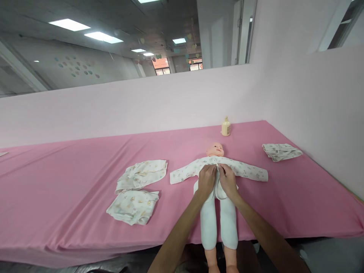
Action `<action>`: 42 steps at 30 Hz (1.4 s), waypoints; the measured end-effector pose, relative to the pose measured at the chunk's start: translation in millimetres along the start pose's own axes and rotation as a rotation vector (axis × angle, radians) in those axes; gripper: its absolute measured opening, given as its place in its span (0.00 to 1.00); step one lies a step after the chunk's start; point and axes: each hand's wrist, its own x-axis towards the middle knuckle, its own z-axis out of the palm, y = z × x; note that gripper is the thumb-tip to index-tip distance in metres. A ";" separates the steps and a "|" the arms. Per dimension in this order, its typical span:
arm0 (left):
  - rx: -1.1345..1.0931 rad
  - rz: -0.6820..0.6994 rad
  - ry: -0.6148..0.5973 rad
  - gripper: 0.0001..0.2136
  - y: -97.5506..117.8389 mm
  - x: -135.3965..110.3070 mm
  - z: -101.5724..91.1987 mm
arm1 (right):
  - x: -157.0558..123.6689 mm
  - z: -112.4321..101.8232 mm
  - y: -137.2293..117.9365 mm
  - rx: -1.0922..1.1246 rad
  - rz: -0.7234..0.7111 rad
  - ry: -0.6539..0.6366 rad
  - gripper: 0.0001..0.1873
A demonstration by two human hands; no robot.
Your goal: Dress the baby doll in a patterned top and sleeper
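Observation:
A baby doll (pixel 215 149) lies face up on the pink table (pixel 85 178), head away from me, legs in white trousers hanging over the near edge. It wears a white printed top (pixel 244 169) with both sleeves spread out sideways. My left hand (pixel 206 179) and my right hand (pixel 228 179) rest side by side on the doll's chest. Their fingers are curled and pinch the front edges of the top where they meet at the middle.
Two folded printed baby garments (pixel 142 173) (pixel 133 205) lie left of the doll. Another crumpled garment (pixel 281 151) lies at the far right. A small cream bottle (pixel 226 127) stands behind the doll's head by the pink partition wall.

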 end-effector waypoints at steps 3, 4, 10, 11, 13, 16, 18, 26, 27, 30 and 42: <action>-0.036 -0.001 0.019 0.11 -0.9 0.0 0.4 | 1.6 -1.3 -0.7 0.114 0.119 0.018 0.14; -0.040 -0.002 0.023 0.11 -1.4 -0.2 0.7 | 1.2 -1.2 -1.4 0.133 0.141 0.027 0.13; -0.024 0.005 0.040 0.10 -4.4 -0.8 3.7 | -5.2 0.4 -8.5 0.105 0.165 0.050 0.13; -0.021 0.007 0.043 0.11 -4.7 -0.7 4.2 | -5.8 0.5 -9.4 0.099 0.158 0.050 0.14; -0.022 0.010 0.043 0.11 -4.9 -0.5 4.9 | -6.2 0.6 -10.5 0.100 0.129 0.058 0.16; -0.064 0.006 0.039 0.12 -4.9 0.1 4.6 | -6.1 0.6 -11.1 0.124 0.096 0.062 0.17; -0.120 -0.016 0.033 0.13 -4.5 0.9 3.8 | -6.6 0.8 -11.8 0.131 0.099 0.044 0.17; -0.354 -0.159 -0.042 0.14 -2.3 4.7 -6.4 | -10.7 1.1 -16.7 0.093 0.036 -0.002 0.17; -0.409 -0.189 -0.064 0.13 -3.1 5.5 -8.8 | -10.8 1.0 -16.8 0.080 0.024 -0.015 0.17; -0.585 -0.297 -0.153 0.13 -6.5 8.4 -16.0 | -11.1 1.2 -15.9 0.009 -0.025 -0.051 0.17; -0.655 -0.430 -0.205 0.14 -11.7 15.8 -13.1 | -19.7 3.6 -10.2 -0.223 -0.130 -0.047 0.17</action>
